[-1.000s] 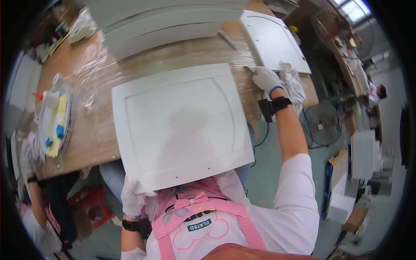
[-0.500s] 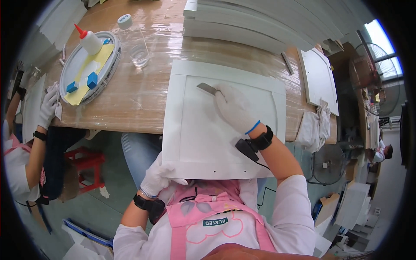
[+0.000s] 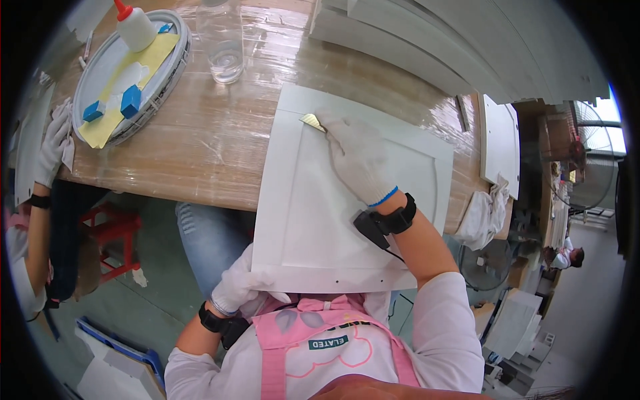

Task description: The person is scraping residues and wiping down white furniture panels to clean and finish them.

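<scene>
White panel (image 3: 313, 217): lies straight ahead, reaching from near the body out over the table (image 3: 200, 147), with right hand (image 3: 358, 157) closed around a scraper (image 3: 311, 121) over its far left part, left hand (image 3: 241, 283) at its near left corner. Cannot tell left grip, partly hidden, nor scraper contact, nor long axis.

From here I have the right hand (image 3: 357, 157) reaching forward, back upward, its fingers (image 3: 330, 123) drawn together in a pinch. Behind those fingertips the right wrist (image 3: 395, 202) runs nearly straight into the right forearm (image 3: 428, 250), slanting back and outward to a bent elbow. My left hand (image 3: 239, 283) sits well behind and left of them, one digit pointing right, the others partly hidden; its forearm (image 3: 199, 341) trails back and outward.
</scene>
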`<state>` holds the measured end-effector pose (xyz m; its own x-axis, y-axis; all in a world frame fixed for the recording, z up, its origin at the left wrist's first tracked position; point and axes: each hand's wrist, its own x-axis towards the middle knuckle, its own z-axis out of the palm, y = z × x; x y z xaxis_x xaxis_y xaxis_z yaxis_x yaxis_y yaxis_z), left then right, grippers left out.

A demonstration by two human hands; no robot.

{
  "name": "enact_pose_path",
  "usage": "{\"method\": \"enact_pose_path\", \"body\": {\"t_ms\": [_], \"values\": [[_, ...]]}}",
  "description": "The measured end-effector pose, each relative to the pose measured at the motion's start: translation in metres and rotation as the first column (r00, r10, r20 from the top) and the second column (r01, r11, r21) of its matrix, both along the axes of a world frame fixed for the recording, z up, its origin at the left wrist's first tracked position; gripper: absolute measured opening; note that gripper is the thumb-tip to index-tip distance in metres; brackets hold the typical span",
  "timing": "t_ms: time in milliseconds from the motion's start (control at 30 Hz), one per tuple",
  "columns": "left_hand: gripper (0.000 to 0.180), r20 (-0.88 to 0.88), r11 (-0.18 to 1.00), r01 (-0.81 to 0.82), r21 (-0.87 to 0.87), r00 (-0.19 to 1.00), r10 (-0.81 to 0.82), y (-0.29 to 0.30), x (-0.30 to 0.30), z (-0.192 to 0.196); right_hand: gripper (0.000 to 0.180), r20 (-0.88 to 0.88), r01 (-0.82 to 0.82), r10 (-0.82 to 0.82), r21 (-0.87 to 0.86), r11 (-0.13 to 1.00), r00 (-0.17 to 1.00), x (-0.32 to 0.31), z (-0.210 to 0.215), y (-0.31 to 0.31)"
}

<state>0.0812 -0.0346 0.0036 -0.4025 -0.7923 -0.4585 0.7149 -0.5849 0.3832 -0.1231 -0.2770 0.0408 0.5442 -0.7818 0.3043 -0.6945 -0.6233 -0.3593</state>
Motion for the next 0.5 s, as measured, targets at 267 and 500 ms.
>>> {"method": "enact_pose_path", "body": {"t_ms": [267,500], "values": [[0.081,-0.049,0.999,-0.032,0.006,0.998,0.033,0.0030,-0.0039,-0.0074,0.036,-0.018,0.065,-0.065,0.005,0.998,0.998,0.0014,0.0029,0.0041],[0.077,-0.026,0.998,0.058,-0.032,0.998,-0.059,0.0019,0.0026,-0.0049,0.039,-0.038,0.013,-0.013,-0.010,1.000,0.999,-0.0003,0.0003,0.0024]]}}
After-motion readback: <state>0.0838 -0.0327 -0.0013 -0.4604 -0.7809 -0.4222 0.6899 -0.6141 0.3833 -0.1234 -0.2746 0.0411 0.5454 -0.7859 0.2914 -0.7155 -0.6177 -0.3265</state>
